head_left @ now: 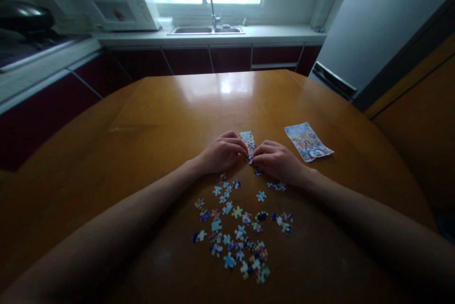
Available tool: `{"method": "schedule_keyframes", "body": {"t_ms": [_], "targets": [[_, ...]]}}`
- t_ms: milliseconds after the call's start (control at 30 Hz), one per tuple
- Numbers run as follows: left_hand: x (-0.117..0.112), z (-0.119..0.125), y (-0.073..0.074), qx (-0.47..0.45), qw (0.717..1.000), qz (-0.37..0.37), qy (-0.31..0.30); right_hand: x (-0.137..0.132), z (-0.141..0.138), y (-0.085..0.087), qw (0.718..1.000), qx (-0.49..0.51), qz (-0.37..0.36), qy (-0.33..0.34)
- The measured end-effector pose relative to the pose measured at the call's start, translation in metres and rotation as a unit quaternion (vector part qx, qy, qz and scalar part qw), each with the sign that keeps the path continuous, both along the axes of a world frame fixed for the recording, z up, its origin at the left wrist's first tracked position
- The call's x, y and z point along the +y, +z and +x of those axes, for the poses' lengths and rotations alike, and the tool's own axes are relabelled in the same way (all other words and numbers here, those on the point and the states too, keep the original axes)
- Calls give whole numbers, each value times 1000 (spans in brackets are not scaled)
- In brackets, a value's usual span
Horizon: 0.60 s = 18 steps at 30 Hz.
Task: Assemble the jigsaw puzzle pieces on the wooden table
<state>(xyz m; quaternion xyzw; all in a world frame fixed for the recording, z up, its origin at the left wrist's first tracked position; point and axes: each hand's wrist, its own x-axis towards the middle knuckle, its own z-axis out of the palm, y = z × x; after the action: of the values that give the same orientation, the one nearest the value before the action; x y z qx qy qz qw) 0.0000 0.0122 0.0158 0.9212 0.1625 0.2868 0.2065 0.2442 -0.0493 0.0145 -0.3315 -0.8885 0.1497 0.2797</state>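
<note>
A narrow joined strip of jigsaw puzzle (248, 139) lies on the wooden table between my hands. My left hand (224, 151) rests at its left side, fingers bent and tips pressed at the strip's near end. From the right, my right hand (275, 158) pinches at the same near end, thumb and fingers together around a small puzzle piece that is mostly covered. Just under my right hand lies a dark blue piece (258, 171). Loose puzzle pieces (237, 211) are scattered nearer to me, some overlapping in a heap. What my left fingertips press is partly hidden.
A printed picture sheet (307, 142) with a creased corner lies right of my right hand. The brown table (159, 110) has a rounded edge. Beyond it stand a counter with a sink (192, 30) and tap, a stove at left and a fridge (387, 15) at right.
</note>
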Motion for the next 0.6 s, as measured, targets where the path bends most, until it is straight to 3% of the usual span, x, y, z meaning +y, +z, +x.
{"method": "schedule_keyframes", "body": {"t_ms": [267, 600], "targets": [[3, 0, -5, 19, 1000, 16, 2, 1, -4, 0, 999, -27, 39, 23], [1, 1, -4, 7, 1000, 5, -1, 0, -6, -1, 999, -28, 30, 16]]}}
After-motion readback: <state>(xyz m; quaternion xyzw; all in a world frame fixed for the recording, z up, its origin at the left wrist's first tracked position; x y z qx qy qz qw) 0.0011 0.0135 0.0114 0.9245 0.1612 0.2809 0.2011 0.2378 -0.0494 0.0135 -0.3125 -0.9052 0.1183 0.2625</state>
